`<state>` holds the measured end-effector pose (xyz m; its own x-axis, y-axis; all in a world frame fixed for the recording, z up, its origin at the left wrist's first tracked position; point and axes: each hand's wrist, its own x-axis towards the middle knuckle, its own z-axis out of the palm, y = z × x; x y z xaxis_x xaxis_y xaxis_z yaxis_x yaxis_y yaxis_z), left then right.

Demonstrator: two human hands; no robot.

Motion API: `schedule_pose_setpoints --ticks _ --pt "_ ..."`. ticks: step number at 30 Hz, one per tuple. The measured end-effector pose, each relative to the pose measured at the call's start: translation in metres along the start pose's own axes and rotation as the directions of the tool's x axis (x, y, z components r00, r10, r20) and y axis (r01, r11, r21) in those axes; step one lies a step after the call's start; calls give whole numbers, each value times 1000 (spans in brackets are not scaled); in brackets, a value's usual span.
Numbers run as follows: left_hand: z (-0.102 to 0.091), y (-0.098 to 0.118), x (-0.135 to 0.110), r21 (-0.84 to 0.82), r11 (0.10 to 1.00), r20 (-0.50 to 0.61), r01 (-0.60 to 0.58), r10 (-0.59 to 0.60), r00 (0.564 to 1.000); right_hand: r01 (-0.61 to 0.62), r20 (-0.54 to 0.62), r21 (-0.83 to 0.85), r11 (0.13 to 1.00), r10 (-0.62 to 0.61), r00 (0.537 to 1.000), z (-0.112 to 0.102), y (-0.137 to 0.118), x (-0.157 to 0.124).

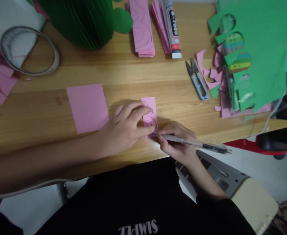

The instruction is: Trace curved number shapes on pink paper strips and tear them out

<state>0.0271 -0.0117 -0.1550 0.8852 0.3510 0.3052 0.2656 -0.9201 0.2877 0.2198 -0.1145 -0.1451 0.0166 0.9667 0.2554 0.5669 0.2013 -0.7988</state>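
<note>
Currently the right hand (177,140) has its grip pinched round a pen (194,142), tip at the near end of the pink strip (153,112), which lies just left of that hand on the worktop (124,73), long axis running near to far, the left hand (127,127) spread across it.

Papercraft workspace, building type indeterminable. Evidence: light-brown wood-grain tabletop (35,120); grey-and-black glue tube (174,29), lettered "7000"; blue-handled metal snips (196,85); off-white ring-shaped tape roll (56,62); dark-green pleated paper form (82,23); irregular pink paper offcuts (213,85); flat green sheet (268,58) with rounded cut-outs.
</note>
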Motion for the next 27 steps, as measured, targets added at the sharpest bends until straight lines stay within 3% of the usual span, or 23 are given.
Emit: schedule_pose_setpoints --ticks 7,15,20,27 --pt "0 1 1 -17 1000 -9 15 -15 1000 22 40 13 1000 -22 999 1 1 0" --pt "0 1 1 2 1000 -5 18 -18 1000 -106 -50 -39 994 104 993 -1 -2 -3" --pt "-1 2 2 4 1000 -15 15 -15 1000 -108 -78 -60 992 103 992 0 -2 -2" --pt "0 1 1 10 1000 -11 8 -8 1000 -62 -28 -42 997 61 998 -1 0 -2"
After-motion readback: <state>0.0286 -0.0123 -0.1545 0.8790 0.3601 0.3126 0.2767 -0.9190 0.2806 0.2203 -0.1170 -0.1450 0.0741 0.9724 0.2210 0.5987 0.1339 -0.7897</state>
